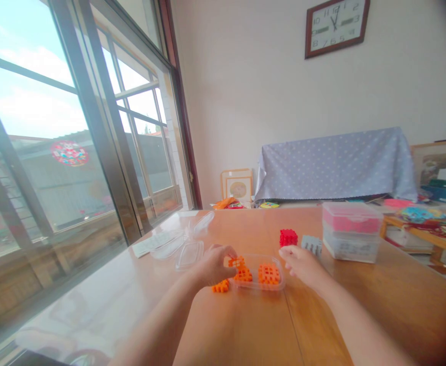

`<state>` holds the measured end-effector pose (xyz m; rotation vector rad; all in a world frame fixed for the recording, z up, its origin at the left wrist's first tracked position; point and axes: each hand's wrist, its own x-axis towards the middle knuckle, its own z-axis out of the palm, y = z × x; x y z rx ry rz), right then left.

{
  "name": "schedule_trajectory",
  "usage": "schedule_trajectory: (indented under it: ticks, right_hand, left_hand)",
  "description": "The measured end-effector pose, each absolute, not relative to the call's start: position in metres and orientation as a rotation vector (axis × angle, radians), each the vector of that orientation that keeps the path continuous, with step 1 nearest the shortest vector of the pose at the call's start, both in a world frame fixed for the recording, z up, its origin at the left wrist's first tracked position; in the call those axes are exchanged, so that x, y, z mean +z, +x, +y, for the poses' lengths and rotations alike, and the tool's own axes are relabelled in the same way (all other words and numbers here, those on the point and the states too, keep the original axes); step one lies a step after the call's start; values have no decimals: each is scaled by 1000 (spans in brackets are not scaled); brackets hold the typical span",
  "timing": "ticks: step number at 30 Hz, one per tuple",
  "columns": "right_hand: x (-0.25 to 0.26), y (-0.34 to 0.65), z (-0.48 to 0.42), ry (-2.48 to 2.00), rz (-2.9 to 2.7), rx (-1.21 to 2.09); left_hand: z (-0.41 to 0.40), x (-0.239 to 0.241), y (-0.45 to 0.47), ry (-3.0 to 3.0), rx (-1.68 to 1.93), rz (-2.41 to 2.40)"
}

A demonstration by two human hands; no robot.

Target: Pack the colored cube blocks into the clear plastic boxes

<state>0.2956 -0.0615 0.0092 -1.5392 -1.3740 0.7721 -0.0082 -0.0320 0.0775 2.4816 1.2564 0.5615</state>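
A clear plastic tray lies on the wooden table and holds orange lattice pieces. My left hand hovers at the tray's left end, fingers curled and pinched on an orange piece. Another orange piece lies on the table just under that hand. My right hand rests at the tray's right end, fingers bent against its rim; whether it grips the tray is unclear. A red lattice cube and a grey piece sit just beyond the right hand.
Stacked clear boxes with pink and grey pieces stand at the right rear. Loose clear lids and a white sheet lie to the left near the window. A covered piece of furniture and a cluttered low table stand beyond.
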Motion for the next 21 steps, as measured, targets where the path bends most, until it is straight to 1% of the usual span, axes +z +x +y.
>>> schedule_trajectory:
  ticks: [5,10,16,21]
  right_hand:
    - [14,295,-65,-1530,-1358,781]
    - [17,296,-66,-1527,-1373,759]
    - [11,299,-61,-1504,-1372,738]
    - [10,300,-59,-1531,-1374,728]
  left_hand:
    - [-35,75,10,2534,422,1246]
    - [-31,76,12,2575,385,1234]
    - [-36,76,26,2665,345,992]
    - [-44,74,37,2526,214,1151]
